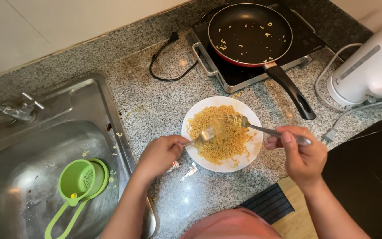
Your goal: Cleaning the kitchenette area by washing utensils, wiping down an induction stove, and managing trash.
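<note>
Head view: two forks are gripped, one by the left hand (160, 152) and one by the right hand (301, 155), tines buried in noodles (219, 132). These are heaped on a white plate (195, 117) set on the granite counter (155, 102), between a sink (85, 102) and a black pan (248, 33).

A round white plate (253, 152) is set on the speckled grey granite worktop (164, 102), heaped with yellow curly noodles (219, 135). Two metal forks are dug into the heap: one (202, 136) from the left, the other (255, 126) from the right, tines tangled in strands.
</note>
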